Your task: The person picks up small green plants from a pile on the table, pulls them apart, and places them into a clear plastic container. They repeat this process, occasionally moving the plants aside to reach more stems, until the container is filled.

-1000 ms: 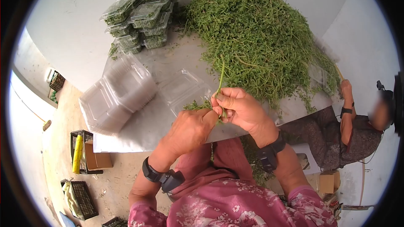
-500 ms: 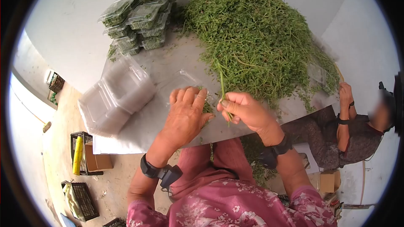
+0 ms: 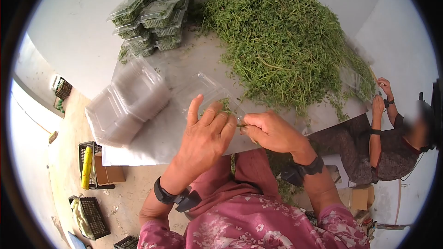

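My right hand (image 3: pixel 272 131) is closed in a pinch on thin green stems (image 3: pixel 241 126), just right of my left hand. My left hand (image 3: pixel 206 131) has its index finger raised and its other fingers curled toward the same stems; its thumb is hidden. Leafy green sprigs (image 3: pixel 225 104) show just beyond its fingertips. Beneath and behind that hand lies an open clear plastic container (image 3: pixel 203 85), partly covered by it. A large heap of leafy green sprigs (image 3: pixel 286 46) stands on the table beyond my right hand.
Nested empty clear containers (image 3: pixel 129 97) lie left on the covered table (image 3: pixel 161 150). Filled, closed boxes (image 3: pixel 154 16) are stacked behind. Another person (image 3: pixel 387 147) sits at the right, hands near the heap's edge. Dark crates (image 3: pixel 92 216) and a cardboard box (image 3: pixel 108 170) stand on the floor.
My right hand has come down toward me, and the upright stem it held no longer stands up. My left index finger has lifted. The other person's hands have moved apart.
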The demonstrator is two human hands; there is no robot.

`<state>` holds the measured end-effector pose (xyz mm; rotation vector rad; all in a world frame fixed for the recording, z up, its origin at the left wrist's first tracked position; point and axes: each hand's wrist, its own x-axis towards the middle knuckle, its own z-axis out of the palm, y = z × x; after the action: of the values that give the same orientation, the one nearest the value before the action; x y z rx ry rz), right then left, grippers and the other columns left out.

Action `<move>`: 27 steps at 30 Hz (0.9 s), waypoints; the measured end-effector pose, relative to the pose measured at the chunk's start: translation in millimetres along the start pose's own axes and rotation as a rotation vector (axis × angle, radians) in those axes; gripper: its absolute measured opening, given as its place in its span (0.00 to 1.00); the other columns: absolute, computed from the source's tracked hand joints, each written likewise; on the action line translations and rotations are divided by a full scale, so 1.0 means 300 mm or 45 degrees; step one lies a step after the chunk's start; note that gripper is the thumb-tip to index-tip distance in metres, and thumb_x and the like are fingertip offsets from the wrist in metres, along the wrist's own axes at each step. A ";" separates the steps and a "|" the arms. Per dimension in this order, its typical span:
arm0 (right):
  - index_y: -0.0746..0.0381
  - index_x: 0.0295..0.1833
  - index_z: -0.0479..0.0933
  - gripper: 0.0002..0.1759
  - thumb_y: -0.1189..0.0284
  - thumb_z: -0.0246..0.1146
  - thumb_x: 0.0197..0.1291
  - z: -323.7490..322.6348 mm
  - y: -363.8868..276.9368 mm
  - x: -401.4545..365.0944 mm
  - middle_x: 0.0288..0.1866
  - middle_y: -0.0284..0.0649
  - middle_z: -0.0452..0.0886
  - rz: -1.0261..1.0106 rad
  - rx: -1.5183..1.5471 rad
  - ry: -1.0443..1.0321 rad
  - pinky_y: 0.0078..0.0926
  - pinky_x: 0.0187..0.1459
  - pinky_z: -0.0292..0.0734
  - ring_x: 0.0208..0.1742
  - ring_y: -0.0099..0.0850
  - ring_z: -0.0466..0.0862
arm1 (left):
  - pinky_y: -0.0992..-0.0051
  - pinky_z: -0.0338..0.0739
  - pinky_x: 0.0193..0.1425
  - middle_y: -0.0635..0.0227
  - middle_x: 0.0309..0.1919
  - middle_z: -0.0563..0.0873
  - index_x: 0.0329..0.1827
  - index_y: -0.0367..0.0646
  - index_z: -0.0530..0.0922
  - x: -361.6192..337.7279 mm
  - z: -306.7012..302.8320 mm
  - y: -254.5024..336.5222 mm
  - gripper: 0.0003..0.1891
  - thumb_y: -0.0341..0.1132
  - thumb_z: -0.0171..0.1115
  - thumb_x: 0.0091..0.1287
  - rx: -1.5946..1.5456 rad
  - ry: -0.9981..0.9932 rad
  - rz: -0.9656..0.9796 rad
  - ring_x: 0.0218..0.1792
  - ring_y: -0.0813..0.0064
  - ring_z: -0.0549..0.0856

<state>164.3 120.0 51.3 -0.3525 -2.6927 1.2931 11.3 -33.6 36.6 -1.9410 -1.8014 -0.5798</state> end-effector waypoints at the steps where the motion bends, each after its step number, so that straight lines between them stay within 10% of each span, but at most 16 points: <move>1: 0.68 0.39 0.76 0.11 0.70 0.62 0.68 -0.001 -0.005 -0.003 0.26 0.54 0.77 0.002 -0.006 -0.007 0.41 0.32 0.71 0.26 0.49 0.77 | 0.44 0.57 0.77 0.66 0.40 0.84 0.49 0.42 0.82 -0.002 -0.003 0.007 0.15 0.29 0.63 0.57 -0.004 0.003 0.002 0.53 0.61 0.83; 7: 0.68 0.38 0.76 0.10 0.71 0.61 0.71 0.076 -0.058 -0.003 0.23 0.49 0.75 -0.010 0.373 0.071 0.35 0.28 0.71 0.22 0.32 0.75 | 0.63 0.73 0.59 0.66 0.29 0.79 0.44 0.39 0.80 -0.040 0.024 0.033 0.05 0.29 0.60 0.70 -0.550 0.299 -0.389 0.37 0.65 0.81; 10: 0.67 0.39 0.76 0.10 0.71 0.60 0.72 0.089 -0.060 -0.008 0.22 0.47 0.74 -0.093 0.435 -0.004 0.33 0.28 0.71 0.22 0.27 0.76 | 0.68 0.76 0.51 0.69 0.28 0.79 0.43 0.37 0.79 -0.035 -0.019 -0.018 0.08 0.30 0.53 0.79 -1.613 0.794 -1.032 0.35 0.74 0.80; 12: 0.67 0.40 0.77 0.10 0.71 0.61 0.71 0.078 -0.046 -0.010 0.22 0.47 0.76 0.004 0.337 0.111 0.33 0.29 0.72 0.22 0.32 0.78 | 0.72 0.77 0.49 0.71 0.29 0.80 0.45 0.36 0.79 -0.037 -0.048 -0.085 0.11 0.33 0.51 0.82 -1.806 1.031 -0.954 0.35 0.78 0.79; 16: 0.67 0.42 0.79 0.08 0.73 0.63 0.70 0.045 -0.039 0.042 0.23 0.40 0.78 -0.123 -0.009 0.494 0.26 0.30 0.72 0.23 0.24 0.75 | 0.70 0.77 0.54 0.69 0.30 0.80 0.51 0.34 0.80 -0.043 -0.039 -0.072 0.11 0.32 0.52 0.81 -1.541 0.832 -0.927 0.38 0.74 0.81; 21: 0.65 0.60 0.77 0.23 0.72 0.70 0.60 0.050 -0.031 0.103 0.44 0.50 0.81 -0.227 -0.372 0.217 0.44 0.46 0.78 0.44 0.51 0.83 | 0.75 0.77 0.56 0.67 0.37 0.88 0.56 0.33 0.81 -0.054 0.001 -0.071 0.10 0.30 0.57 0.79 -1.307 0.565 -0.937 0.45 0.78 0.84; 27: 0.68 0.51 0.79 0.13 0.74 0.67 0.62 -0.009 0.048 0.096 0.41 0.51 0.82 -0.178 -0.290 0.574 0.44 0.46 0.78 0.44 0.51 0.83 | 0.67 0.77 0.59 0.59 0.47 0.89 0.57 0.35 0.82 -0.051 0.034 -0.074 0.12 0.26 0.61 0.72 -0.841 0.169 -0.695 0.51 0.61 0.86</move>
<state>139.3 138.3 42.4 -0.4139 -2.4244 0.7592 -11.7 -38.8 20.0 -1.6742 -2.2409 -1.6118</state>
